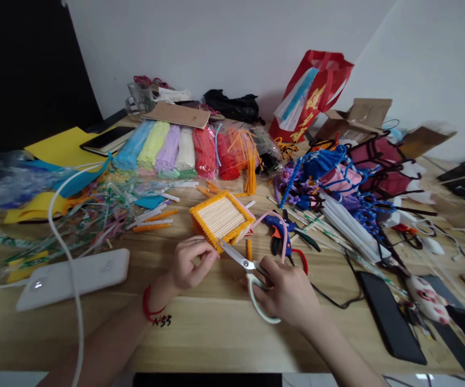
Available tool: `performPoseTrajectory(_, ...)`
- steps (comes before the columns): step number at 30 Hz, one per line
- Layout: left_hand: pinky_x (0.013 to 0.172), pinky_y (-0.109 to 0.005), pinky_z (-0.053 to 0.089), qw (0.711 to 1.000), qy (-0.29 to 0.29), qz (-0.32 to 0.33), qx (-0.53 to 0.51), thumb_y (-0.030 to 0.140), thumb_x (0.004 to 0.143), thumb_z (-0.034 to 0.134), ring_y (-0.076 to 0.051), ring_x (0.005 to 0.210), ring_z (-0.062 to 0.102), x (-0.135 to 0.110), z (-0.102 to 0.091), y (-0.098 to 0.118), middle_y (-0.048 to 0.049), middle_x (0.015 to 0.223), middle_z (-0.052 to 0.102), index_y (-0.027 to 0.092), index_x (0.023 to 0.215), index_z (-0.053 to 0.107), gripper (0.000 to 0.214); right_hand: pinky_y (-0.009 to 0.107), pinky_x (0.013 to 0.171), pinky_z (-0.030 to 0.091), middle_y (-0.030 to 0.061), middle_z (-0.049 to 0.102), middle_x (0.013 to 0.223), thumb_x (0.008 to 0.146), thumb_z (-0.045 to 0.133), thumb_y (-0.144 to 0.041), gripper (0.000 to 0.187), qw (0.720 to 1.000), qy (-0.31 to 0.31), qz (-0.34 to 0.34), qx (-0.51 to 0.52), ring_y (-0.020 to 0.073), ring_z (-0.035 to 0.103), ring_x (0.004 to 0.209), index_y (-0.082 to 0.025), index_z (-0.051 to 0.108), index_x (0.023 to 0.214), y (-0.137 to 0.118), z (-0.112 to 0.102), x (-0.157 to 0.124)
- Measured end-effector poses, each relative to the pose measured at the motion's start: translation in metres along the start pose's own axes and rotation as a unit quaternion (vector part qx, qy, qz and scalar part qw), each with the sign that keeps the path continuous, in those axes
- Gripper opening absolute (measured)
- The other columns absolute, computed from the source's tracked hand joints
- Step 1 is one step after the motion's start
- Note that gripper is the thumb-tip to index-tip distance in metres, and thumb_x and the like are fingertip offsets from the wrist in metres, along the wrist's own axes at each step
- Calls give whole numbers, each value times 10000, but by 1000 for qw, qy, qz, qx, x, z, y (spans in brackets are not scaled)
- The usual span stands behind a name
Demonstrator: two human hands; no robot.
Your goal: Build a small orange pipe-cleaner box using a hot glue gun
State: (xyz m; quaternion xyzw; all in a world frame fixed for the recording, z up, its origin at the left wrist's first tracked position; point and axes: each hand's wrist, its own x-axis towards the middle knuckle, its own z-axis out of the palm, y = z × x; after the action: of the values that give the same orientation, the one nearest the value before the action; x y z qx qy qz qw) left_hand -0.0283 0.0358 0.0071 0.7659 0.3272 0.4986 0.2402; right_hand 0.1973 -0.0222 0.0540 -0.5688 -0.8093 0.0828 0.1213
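Note:
My left hand point(188, 263) is closed in a pinch on the near corner of a small square panel of pale sticks edged with orange pipe cleaner point(221, 219), which rests on the wooden table point(216, 333). My right hand point(286, 293) grips white-handled scissors point(248, 271). Their blades point up-left, with the tips at the panel's near edge beside my left fingertips. A pink pipe cleaner point(274, 228) arches from the panel over to my right hand. A red cord circles my left wrist.
A blue hot glue gun point(278, 231) and red-handled pliers lie just beyond my right hand. Bundles of coloured pipe cleaners point(184, 148) lie at the back. A white power bank point(74, 277) with cable lies left, black phones point(389, 317) right, and a red bag point(313, 94) behind.

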Motion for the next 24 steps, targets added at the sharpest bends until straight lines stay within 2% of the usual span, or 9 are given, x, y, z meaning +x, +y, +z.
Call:
performPoseTrajectory(4,463,-239,348,992,-25,-112,-47,292,872,479,-103,476,486,-3,3,-1,4,530,576,168,625,575,292,270,507,235,45,643,646,803,506,-293,124,995,4,-42,-88,145,547,516,-185,533,749,0,-5,3)
performPoseTrajectory(7,457,-234,333,987,-43,-141,-71,335,859,501,-101,483,469,-4,3,-2,4,540,557,166,622,549,295,280,501,221,62,657,653,797,526,-309,131,992,-15,-40,-117,157,553,521,-183,546,763,-1,-9,5)
performPoseTrajectory(14,483,-236,362,988,-45,-129,-75,311,839,532,-103,500,475,-2,3,-2,6,534,548,167,602,533,278,286,496,209,62,671,660,789,551,-308,126,992,-36,-21,-118,165,563,510,-187,555,757,-2,-8,7)
performPoseTrajectory(19,451,-231,346,986,-39,-139,-81,316,864,492,-97,460,462,-1,2,-3,0,518,563,164,607,558,306,276,504,242,52,665,639,736,521,-204,29,994,4,-30,-109,168,582,538,-190,545,742,-3,1,6)
performPoseTrajectory(21,463,-241,349,992,-46,-104,-55,314,869,486,-102,456,459,-2,1,-4,0,481,540,172,544,530,358,271,504,247,46,662,625,731,510,-196,34,994,19,-30,-104,162,578,530,-191,541,744,-4,4,5)
performPoseTrajectory(23,477,-250,347,993,-97,-66,-30,332,853,519,-102,441,444,-5,3,-1,13,431,490,178,474,484,410,269,503,248,44,661,613,733,508,-200,39,994,26,-26,-100,159,576,518,-189,542,747,-6,5,4)
performPoseTrajectory(24,477,-247,346,986,-148,-68,-30,357,835,554,-100,437,447,-7,6,2,20,428,485,177,472,492,410,268,503,248,45,661,608,735,510,-204,38,994,25,-23,-99,160,579,516,-188,543,744,-8,4,4)
